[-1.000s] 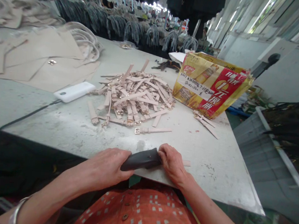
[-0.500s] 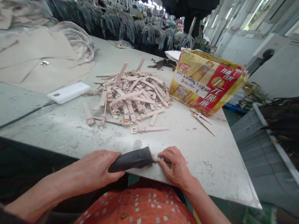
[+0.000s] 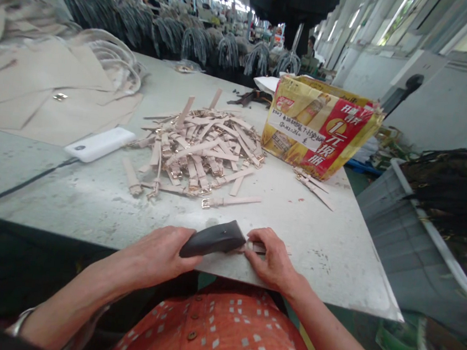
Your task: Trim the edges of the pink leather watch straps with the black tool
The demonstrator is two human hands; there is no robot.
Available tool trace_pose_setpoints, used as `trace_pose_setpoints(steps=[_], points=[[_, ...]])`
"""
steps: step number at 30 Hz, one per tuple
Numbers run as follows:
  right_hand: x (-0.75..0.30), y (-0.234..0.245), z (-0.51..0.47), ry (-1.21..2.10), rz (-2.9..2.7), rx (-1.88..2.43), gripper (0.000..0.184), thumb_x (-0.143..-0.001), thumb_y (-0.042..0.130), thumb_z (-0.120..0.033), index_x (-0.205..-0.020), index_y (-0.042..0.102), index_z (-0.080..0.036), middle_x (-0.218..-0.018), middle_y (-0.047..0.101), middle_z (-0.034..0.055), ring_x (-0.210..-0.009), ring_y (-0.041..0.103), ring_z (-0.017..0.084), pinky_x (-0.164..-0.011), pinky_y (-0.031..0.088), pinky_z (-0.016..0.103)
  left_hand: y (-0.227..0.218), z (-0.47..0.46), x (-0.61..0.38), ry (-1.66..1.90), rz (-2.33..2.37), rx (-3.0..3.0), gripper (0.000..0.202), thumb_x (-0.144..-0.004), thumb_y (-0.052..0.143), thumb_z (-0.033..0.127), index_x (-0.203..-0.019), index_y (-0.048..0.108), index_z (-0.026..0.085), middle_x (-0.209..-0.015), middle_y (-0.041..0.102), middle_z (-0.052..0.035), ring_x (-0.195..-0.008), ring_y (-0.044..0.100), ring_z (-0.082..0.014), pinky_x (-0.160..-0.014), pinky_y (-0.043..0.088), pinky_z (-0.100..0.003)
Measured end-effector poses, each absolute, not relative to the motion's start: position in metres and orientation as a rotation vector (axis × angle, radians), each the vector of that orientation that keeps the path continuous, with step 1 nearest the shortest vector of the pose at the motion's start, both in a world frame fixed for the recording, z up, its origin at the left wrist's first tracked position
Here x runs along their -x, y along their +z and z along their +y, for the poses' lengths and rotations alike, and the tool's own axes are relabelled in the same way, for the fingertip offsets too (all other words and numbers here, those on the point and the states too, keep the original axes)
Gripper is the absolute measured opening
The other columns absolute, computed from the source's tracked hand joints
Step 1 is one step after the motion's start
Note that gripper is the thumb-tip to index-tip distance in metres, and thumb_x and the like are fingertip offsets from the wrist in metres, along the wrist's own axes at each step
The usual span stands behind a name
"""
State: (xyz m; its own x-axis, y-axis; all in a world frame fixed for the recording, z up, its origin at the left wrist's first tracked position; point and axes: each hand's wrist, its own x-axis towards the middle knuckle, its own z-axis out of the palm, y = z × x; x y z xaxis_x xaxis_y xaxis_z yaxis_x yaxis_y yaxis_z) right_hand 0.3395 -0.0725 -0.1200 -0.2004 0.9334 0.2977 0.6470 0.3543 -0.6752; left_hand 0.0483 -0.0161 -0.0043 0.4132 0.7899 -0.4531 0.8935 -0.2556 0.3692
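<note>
My left hand (image 3: 167, 252) is closed around a chunky black handheld tool (image 3: 215, 240) whose exact kind I cannot make out. The tool's broad end points right and meets the end of a pale buckle strap (image 3: 257, 247) near the table's front edge. Fingers of my right hand (image 3: 273, 260) pinch this strap close to the tool, hiding part of it. Beyond both hands lies a heap of similar pale straps (image 3: 202, 152) with gold buckles. One loose strap (image 3: 233, 201) rests between the heap and my hands.
A yellow and red cardboard box (image 3: 319, 128) stands at the back right, a few straps (image 3: 313, 189) before it. A white power bank (image 3: 100, 144) with a black cable lies left, beside pale sheets (image 3: 69, 107). A grey bin (image 3: 415, 233) stands right of the table (image 3: 334, 252).
My left hand has moved the black tool slightly right and up, so its end now sits over the strap's end. My right hand stays nearly in place. The view has shifted slightly.
</note>
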Motion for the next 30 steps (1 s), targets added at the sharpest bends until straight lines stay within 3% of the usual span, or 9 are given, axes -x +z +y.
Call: trace_pose_setpoints(steps=[5,19,26,30], points=[[-0.342,-0.12,-0.076,0.431,-1.967,1.367,0.008,-0.1,0.078,-0.019,-0.107,0.078,-0.023,-0.104,0.077,0.0097,-0.103,0.07,0.029,-0.092,0.055,0.041,-0.009,-0.016,-0.04,-0.228,1.433,-2.103,0.036,-0.092,0.065,0.049,-0.108,0.084,0.022,-0.106,0.093,-0.012,-0.1,0.087,-0.0339,-0.084,0.059,-0.038],[-0.348,-0.119,-0.077,0.456,-1.928,1.402,0.015,-0.085,0.078,-0.013,-0.093,0.071,-0.024,-0.096,0.073,0.0064,-0.094,0.067,0.026,-0.087,0.054,0.039,-0.016,-0.016,-0.041,-0.19,1.408,-2.1,0.037,-0.09,0.066,0.052,-0.104,0.085,0.024,-0.097,0.092,-0.0083,-0.089,0.084,-0.0307,-0.079,0.058,-0.036],[-0.35,-0.113,-0.084,0.48,-1.973,1.376,0.016,-0.099,0.074,-0.015,-0.11,0.081,-0.023,-0.104,0.078,0.0083,-0.101,0.071,0.027,-0.091,0.057,0.039,-0.012,-0.017,-0.044,-0.199,1.395,-2.088,0.035,-0.089,0.062,0.053,-0.096,0.082,0.025,-0.093,0.09,-0.0063,-0.085,0.082,-0.0286,-0.077,0.055,-0.036],[-0.356,-0.108,-0.085,0.425,-2.073,1.405,0.008,-0.099,0.077,-0.018,-0.104,0.079,-0.023,-0.101,0.076,0.008,-0.097,0.068,0.026,-0.087,0.054,0.038,-0.014,-0.017,-0.044,-0.222,1.422,-2.094,0.036,-0.089,0.061,0.054,-0.098,0.081,0.025,-0.094,0.09,-0.0078,-0.087,0.083,-0.03,-0.078,0.056,-0.037]])
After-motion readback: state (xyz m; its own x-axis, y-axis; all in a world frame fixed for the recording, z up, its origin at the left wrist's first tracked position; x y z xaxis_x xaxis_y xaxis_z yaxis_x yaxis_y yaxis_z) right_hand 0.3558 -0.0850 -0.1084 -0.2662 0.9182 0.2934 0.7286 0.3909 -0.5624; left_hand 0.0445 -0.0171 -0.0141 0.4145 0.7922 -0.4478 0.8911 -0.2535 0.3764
